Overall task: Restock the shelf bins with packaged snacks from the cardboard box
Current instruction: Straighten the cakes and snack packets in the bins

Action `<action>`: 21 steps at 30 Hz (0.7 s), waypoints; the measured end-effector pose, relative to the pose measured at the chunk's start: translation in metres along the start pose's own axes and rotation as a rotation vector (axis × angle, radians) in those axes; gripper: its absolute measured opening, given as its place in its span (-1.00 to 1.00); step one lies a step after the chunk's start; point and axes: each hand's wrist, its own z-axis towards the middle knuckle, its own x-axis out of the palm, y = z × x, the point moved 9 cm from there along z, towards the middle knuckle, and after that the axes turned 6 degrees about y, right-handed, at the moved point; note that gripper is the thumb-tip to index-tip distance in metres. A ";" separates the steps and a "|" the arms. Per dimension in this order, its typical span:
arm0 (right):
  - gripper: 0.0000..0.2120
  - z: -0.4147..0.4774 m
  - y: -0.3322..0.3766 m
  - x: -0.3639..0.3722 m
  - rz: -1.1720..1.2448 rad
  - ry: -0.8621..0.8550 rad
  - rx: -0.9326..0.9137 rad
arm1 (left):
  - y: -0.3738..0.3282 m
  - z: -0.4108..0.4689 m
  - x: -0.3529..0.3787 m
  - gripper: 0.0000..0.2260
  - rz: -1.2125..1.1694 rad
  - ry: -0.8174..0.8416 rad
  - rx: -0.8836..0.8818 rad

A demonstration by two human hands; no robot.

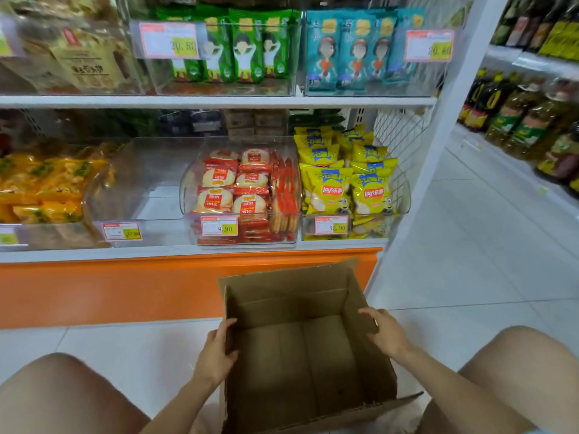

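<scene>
An open cardboard box (282,308) stands on the floor between my knees, and its inside shows only bare cardboard. My left hand (217,349) grips the box's left wall at the rim. My right hand (387,332) rests against the right wall, fingers curled on its edge. On the lower shelf, a clear bin (247,241) holds red rice-cracker packs (233,186). To its right, a bin holds yellow chip bags (340,183). To its left stands a clear bin (138,183) with nothing visible inside.
Orange snack packs (47,183) fill the far-left bin. The upper shelf carries green packs (241,48) and teal packs (354,54) in clear bins. An orange base panel (125,286) runs under the shelf. Bottles (532,120) line a shelf across the white tiled aisle at right.
</scene>
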 end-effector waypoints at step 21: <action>-0.70 -0.034 -0.064 -0.091 0.270 -0.295 0.057 | -0.053 -0.018 0.009 -0.45 0.008 -0.160 0.098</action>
